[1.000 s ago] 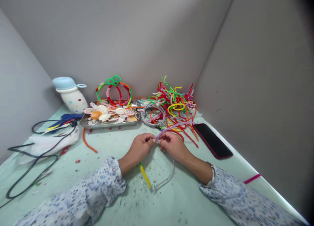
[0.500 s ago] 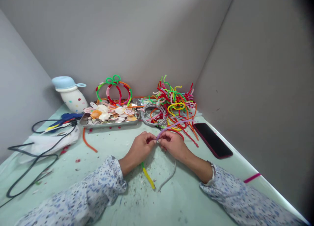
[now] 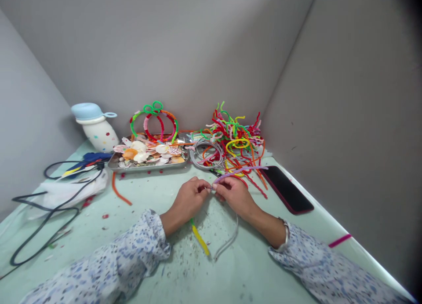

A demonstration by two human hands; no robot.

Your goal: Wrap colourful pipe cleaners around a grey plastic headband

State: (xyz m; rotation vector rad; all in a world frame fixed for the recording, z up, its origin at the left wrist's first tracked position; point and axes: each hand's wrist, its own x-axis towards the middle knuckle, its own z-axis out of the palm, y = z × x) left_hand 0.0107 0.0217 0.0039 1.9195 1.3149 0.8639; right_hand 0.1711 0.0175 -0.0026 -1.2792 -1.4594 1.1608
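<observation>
A: What is each hand doing?

B: The right hand (image 3: 235, 196) pinches a long, fuzzy lilac pipe cleaner (image 3: 242, 169) between thumb and forefinger. The left hand (image 3: 193, 197) meets it tip to tip, thumb and forefinger pressed together on what looks like the same strand's near end; the fingertips cover too much to be sure.

A: And the rest of the strand?

B: It arcs away just beyond the right hand, its free tip lined up with the corner of a flat black phone with a dark red edge (image 3: 286, 189), out to that hand's right.

A: What shows on the near side?

B: A thin, smooth grey wire (image 3: 231, 239) curves out from under the right hand. A fuzzy yellow strip with a green upper end (image 3: 200, 239) pokes out below the left hand. Their ends lie near each other over the pale green surface (image 3: 263, 269).

A: What could go wrong?

B: If either pinch slackens, the springy lilac pile could slip, since smooth wire offers little grip. Uneven pulling could kink the wire's curve. A wide swing could snag the tail in the tangled heap of bright pipe cleaners (image 3: 235, 130) beyond the right hand.

A: Anything harder-textured?

B: Beyond the left hand, a shallow, shiny metal tray (image 3: 148, 168) holds ribbed white and orange shells (image 3: 141, 157).
</observation>
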